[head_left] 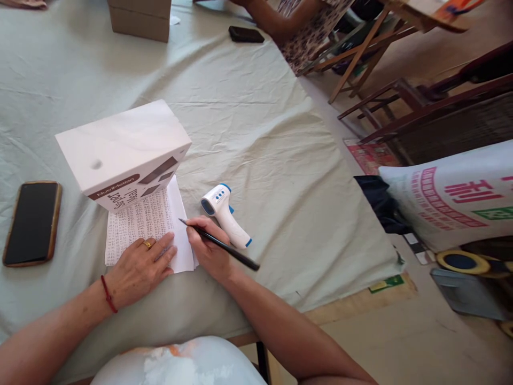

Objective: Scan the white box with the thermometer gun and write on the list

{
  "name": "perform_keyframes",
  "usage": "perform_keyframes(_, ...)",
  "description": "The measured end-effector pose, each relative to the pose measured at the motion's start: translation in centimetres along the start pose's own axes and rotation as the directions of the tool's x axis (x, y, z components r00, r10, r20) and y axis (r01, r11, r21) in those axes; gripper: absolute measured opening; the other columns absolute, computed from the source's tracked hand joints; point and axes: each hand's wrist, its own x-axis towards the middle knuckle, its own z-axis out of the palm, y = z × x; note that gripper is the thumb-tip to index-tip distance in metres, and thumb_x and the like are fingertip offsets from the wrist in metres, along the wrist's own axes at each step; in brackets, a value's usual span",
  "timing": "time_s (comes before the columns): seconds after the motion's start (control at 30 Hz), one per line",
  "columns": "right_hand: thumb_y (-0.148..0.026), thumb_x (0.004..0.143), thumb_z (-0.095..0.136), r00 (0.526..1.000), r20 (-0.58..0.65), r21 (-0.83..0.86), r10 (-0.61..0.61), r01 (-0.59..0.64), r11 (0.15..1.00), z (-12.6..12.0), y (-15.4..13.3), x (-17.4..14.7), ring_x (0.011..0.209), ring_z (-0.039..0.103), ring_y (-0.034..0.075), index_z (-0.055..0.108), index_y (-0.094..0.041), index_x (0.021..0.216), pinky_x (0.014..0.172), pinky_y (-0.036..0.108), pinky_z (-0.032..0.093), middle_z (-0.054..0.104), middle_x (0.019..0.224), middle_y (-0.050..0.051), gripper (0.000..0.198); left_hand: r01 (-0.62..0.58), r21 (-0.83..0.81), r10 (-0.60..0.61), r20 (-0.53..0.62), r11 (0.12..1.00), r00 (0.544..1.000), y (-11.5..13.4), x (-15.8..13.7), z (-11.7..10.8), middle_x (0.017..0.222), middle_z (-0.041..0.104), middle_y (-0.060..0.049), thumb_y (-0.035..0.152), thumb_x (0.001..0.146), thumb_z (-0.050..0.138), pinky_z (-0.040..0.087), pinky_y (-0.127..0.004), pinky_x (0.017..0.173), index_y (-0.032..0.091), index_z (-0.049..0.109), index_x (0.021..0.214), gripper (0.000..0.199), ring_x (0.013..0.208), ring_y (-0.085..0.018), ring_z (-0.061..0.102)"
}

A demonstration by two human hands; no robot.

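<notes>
My right hand [210, 247] grips a black pen [226, 247], its tip pointing left over the bare right strip of the paper [182, 243]. Flat on the lower part of that paper lies my left hand [142, 264], fingers stretched out, with a ring and a red cord at the wrist. Rows of small handwriting cover the paper's left part. A white box [124, 144] with a brown printed label stands at the far end of the sheets and hides their top. Just right of the box, near my right hand, lies a white and blue infrared thermometer [226, 214].
A phone [32, 223] in a brown case lies at the left, and a dark phone [246, 35] lies near another person's arm [276, 21]. A cardboard box [140, 18] stands at the back. Beyond the cloth's right edge are a printed sack [449, 192] and a wooden chair [404, 101].
</notes>
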Motion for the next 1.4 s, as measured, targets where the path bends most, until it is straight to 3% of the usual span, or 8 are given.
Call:
perform_keyframes(0.2, -0.013, 0.094, 0.045, 0.966, 0.144, -0.091, -0.213, 0.227, 0.970, -0.5, 0.6, -0.1, 0.090, 0.065, 0.018, 0.060, -0.023, 0.114, 0.081, 0.034, 0.057, 0.067, 0.095, 0.006, 0.026, 0.005, -0.042, -0.007, -0.045, 0.999, 0.999, 0.0, 0.1, 0.0, 0.126, 0.062, -0.015, 0.024, 0.097, 0.047, 0.055, -0.039, 0.069, 0.012, 0.059, 0.113, 0.023, 0.081, -0.022, 0.064)
perform_keyframes(0.33, -0.010, 0.095, 0.038, 0.936, 0.275, -0.303, -0.217, 0.299, 0.905, -1.2, 1.5, -0.4, 0.105, 0.060, 0.021, 0.050, -0.025, 0.135, 0.089, 0.039, 0.055, 0.060, 0.116, 0.011, 0.045, 0.110, -0.327, -0.202, -0.262, 0.939, 0.944, -0.5, 0.1, -0.9, 0.094, 0.063, -0.006, 0.019, 0.095, 0.051, 0.053, -0.032, 0.069, 0.019, 0.055, 0.098, 0.005, 0.081, -0.017, 0.061)
perform_keyframes(0.4, -0.011, 0.097, 0.038, 0.918, 0.336, -0.386, -0.208, 0.336, 0.859, -1.5, 1.8, -0.5, 0.107, 0.058, 0.022, 0.049, -0.027, 0.138, 0.092, 0.041, 0.053, 0.059, 0.119, 0.011, 0.046, 0.168, -0.433, -0.377, -0.459, 0.886, 0.804, -1.3, 0.0, -1.2, 0.081, 0.054, -0.001, 0.013, 0.088, 0.058, 0.050, -0.031, 0.068, 0.022, 0.050, 0.089, 0.012, 0.077, -0.016, 0.057)
perform_keyframes(0.5, -0.014, 0.099, 0.037, 0.904, 0.371, -0.487, -0.214, 0.386, 0.783, -1.7, 2.1, -0.6, 0.103, 0.057, 0.022, 0.053, -0.029, 0.135, 0.091, 0.041, 0.053, 0.058, 0.119, 0.011, 0.042, 0.198, -0.533, -0.555, -0.679, 0.823, 0.480, -3.3, -0.2, -1.2, 0.085, 0.046, 0.001, 0.018, 0.076, 0.073, 0.048, -0.035, 0.070, 0.024, 0.046, 0.090, 0.031, 0.077, -0.016, 0.050)
perform_keyframes(0.57, -0.014, 0.099, 0.035, 0.895, 0.388, -0.517, -0.223, 0.411, 0.751, -1.7, 2.1, -0.6, 0.101, 0.057, 0.023, 0.056, -0.028, 0.132, 0.087, 0.040, 0.053, 0.058, 0.119, 0.012, 0.041, 0.199, -0.643, -0.664, -0.646, 0.739, 0.378, -4.8, -0.3, -0.8, 0.101, 0.046, -0.001, 0.028, 0.071, 0.079, 0.049, -0.041, 0.083, 0.025, 0.046, 0.100, 0.044, 0.088, -0.018, 0.052)
perform_keyframes(0.73, -0.012, 0.097, 0.038, 0.883, 0.432, -0.539, -0.182, 0.415, 0.733, -1.7, 1.7, -0.8, 0.108, 0.054, 0.027, 0.056, -0.028, 0.133, 0.089, 0.044, 0.051, 0.054, 0.127, 0.013, 0.044, 0.320, -0.826, -0.803, -0.240, 0.464, 0.546, -7.4, 0.0, -0.2, 0.117, 0.055, -0.007, 0.040, 0.074, 0.079, 0.045, -0.052, 0.104, 0.022, 0.042, 0.116, 0.059, 0.117, -0.027, 0.054)
perform_keyframes(1.07, -0.002, 0.090, 0.046, 0.858, 0.467, -0.508, -0.216, 0.460, 0.728, -1.8, 1.9, -0.5, 0.117, 0.050, 0.029, 0.061, -0.021, 0.129, 0.094, 0.045, 0.050, 0.050, 0.129, 0.018, 0.046, 0.286, -0.859, -0.875, -0.310, 0.425, 0.371, -7.7, -0.3, -0.6, 0.114, 0.062, -0.009, 0.048, 0.070, 0.081, 0.054, -0.049, 0.096, 0.021, 0.051, 0.113, 0.059, 0.107, -0.028, 0.063)
perform_keyframes(1.4, -0.003, 0.089, 0.043, 0.888, 0.344, -0.513, -0.304, 0.449, 0.732, -2.5, 1.1, 0.3, 0.110, 0.056, 0.026, 0.061, -0.024, 0.125, 0.091, 0.043, 0.050, 0.058, 0.120, 0.014, 0.046, 0.299, -0.874, -0.830, -0.184, 0.384, 0.526, -6.5, -0.6, 0.0, 0.107, 0.067, -0.010, 0.054, 0.082, 0.069, 0.061, -0.039, 0.075, 0.020, 0.042, 0.126, 0.062, 0.092, -0.024, 0.069)
